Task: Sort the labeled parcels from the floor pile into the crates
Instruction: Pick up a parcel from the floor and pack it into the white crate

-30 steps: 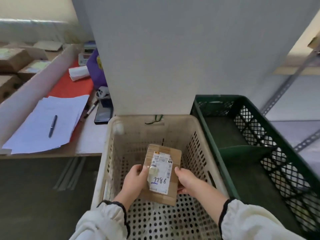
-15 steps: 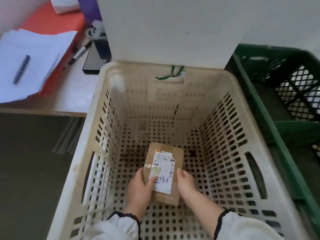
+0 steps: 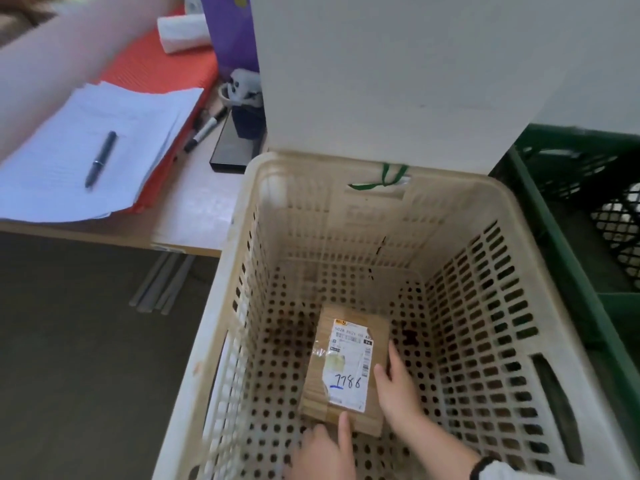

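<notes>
Cardboard parcel [image 3: 346, 362] lies flat, label up, on the floor of the beige crate [image 3: 485, 306]; my right hand [image 3: 398, 389], fingers straight, and left hand [image 3: 322, 452], relaxed, touch its edges, I judge to settle it.

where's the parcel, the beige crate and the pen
parcel [image 3: 347, 367], head view, on its white label
beige crate [image 3: 485, 306], head view, on its perforated right wall
pen [image 3: 101, 159], head view, on the middle of its barrel

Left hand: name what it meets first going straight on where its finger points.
The parcel: the left hand points its finger at the near edge, seemingly touching it, inside the beige crate.
</notes>
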Available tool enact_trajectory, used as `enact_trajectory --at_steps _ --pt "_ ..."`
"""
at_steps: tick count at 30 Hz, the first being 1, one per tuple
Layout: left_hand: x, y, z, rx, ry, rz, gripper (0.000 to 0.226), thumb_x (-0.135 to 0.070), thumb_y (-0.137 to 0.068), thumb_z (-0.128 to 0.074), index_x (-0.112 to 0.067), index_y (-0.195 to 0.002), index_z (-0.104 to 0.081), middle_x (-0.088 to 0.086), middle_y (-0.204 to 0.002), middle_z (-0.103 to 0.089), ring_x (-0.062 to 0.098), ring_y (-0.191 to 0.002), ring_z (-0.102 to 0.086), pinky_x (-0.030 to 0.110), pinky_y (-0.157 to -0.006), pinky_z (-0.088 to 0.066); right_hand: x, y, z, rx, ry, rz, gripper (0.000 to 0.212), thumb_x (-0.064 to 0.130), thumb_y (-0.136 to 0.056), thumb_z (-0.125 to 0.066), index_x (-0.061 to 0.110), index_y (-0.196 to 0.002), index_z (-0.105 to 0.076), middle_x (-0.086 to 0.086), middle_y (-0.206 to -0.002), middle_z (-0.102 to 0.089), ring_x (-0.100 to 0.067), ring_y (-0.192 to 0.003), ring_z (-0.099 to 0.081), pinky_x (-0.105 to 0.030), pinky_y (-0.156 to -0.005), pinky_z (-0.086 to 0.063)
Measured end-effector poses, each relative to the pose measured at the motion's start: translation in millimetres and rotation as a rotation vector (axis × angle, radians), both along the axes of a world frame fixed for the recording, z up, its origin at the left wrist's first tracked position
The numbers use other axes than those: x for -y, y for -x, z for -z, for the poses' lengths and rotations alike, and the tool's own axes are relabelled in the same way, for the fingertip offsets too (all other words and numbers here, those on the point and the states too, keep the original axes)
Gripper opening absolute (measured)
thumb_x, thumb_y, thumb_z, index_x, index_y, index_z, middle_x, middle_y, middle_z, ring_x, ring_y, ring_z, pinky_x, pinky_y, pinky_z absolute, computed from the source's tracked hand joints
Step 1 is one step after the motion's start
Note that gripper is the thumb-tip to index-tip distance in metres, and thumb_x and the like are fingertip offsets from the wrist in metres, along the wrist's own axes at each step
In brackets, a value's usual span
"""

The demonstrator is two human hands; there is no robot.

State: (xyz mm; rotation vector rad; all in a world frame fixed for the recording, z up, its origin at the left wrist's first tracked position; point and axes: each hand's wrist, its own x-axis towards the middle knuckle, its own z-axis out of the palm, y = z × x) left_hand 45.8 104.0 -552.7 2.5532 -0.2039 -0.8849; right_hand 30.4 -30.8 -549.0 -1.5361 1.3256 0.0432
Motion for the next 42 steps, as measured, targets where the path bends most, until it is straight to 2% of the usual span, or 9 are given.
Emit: enact_trajectory --at_steps 3,6,10,15,22,31,35,39,42 --pt "6.2 -37.4 0.4 0.060 -0.185 0.108 0.071 -0.071 -0.086 -0.008 -0.028 -0.107 -0.060 -0.005 -0.116 -0.060 0.017 -0.108 -0.054 0.032 -0.092 -0.042 11.8 -29.8 -0.7 0.033 -0.015 -0.074 0.060 0.014 -0.099 -0.042 0.029 -0.151 -0.016 0.005 -0.144 -0.044 -0.011 -0.111 -0.052 -0.021 -0.090 -0.041" --pt "12.1 -77.6 0.8 0.162 -0.161 0.088 0.068 -0.066 -0.090 -0.011 -0.023 -0.095 -0.063 -0.004 -0.102 -0.064 0.016 -0.096 -0.058 0.031 -0.083 -0.046 24.8 -70.7 -0.2 0.091 -0.012 -0.125 0.060 0.012 -0.098 -0.045 0.029 -0.150 -0.020 0.004 -0.144 -0.045 -0.016 -0.126 -0.049 -0.025 -0.097 -0.041" --pt "32.9 -107.2 6.3 0.129 -0.114 -0.013 0.063 -0.062 -0.091 -0.010 -0.020 -0.081 -0.056 -0.005 -0.075 -0.056 0.015 -0.072 -0.057 0.027 -0.065 -0.046 36.2 -120.5 5.2 0.111 0.008 -0.125 0.055 0.016 -0.099 -0.042 0.027 -0.150 -0.022 -0.002 -0.141 -0.049 -0.022 -0.117 -0.056 -0.026 -0.090 -0.044" --pt "57.5 -131.5 17.1 0.150 -0.163 -0.077 0.066 -0.059 -0.094 -0.011 -0.016 -0.090 -0.060 0.000 -0.088 -0.066 0.019 -0.080 -0.064 0.027 -0.064 -0.047 50.8 -157.7 12.9 0.114 0.027 -0.118 0.054 0.015 -0.100 -0.041 0.027 -0.149 -0.023 -0.002 -0.147 -0.042 -0.023 -0.122 -0.052 -0.020 -0.086 -0.040" --pt "69.6 -133.6 29.2 0.137 -0.197 -0.097 0.067 -0.056 -0.095 -0.008 -0.016 -0.093 -0.062 -0.001 -0.088 -0.066 0.017 -0.078 -0.064 0.026 -0.061 -0.042 57.0 -173.6 17.2 0.067 0.037 -0.160 0.056 0.012 -0.100 -0.038 0.033 -0.149 -0.020 -0.003 -0.149 -0.039 -0.022 -0.114 -0.055 -0.024 -0.083 -0.047" --pt "73.6 -132.3 24.7 0.085 -0.164 -0.152 0.061 -0.052 -0.097 -0.011 -0.014 -0.101 -0.059 0.001 -0.094 -0.067 0.020 -0.086 -0.064 0.027 -0.065 -0.041 53.7 -172.1 18.2 0.065 0.064 -0.150 0.058 0.010 -0.100 -0.038 0.035 -0.149 -0.019 -0.004 -0.146 -0.043 -0.016 -0.101 -0.057 -0.018 -0.074 -0.043" --pt "71.6 -136.5 10.6 0.035 -0.128 -0.152 0.063 -0.054 -0.096 -0.009 -0.014 -0.101 -0.058 0.003 -0.100 -0.066 0.023 -0.091 -0.063 0.030 -0.071 -0.041 55.0 -169.2 3.5 0.021 0.097 -0.190 0.055 0.013 -0.100 -0.040 0.031 -0.149 -0.023 -0.004 -0.144 -0.045 -0.021 -0.114 -0.056 -0.021 -0.079 -0.043" --pt "59.4 -133.0 -35.0 0.135 -0.131 -0.007 0.065 -0.054 -0.097 -0.009 -0.018 -0.097 -0.062 0.000 -0.097 -0.067 0.020 -0.088 -0.064 0.028 -0.070 -0.044 58.0 -144.9 -43.8 -0.087 0.357 -0.416 0.048 0.033 -0.102 -0.031 0.032 -0.149 -0.023 -0.008 -0.125 -0.061 -0.024 -0.100 -0.061 -0.028 -0.074 -0.049" --pt "64.0 -123.0 -69.4 0.300 -0.092 0.136 0.045 -0.048 -0.098 -0.027 -0.019 -0.090 -0.061 -0.001 -0.085 -0.067 0.019 -0.074 -0.065 0.028 -0.058 -0.043 58.4 -122.3 -79.4 -0.176 0.555 -0.689 0.050 0.031 -0.102 -0.026 0.030 -0.151 -0.017 -0.003 -0.137 -0.050 -0.023 -0.117 -0.052 -0.034 -0.089 -0.049"
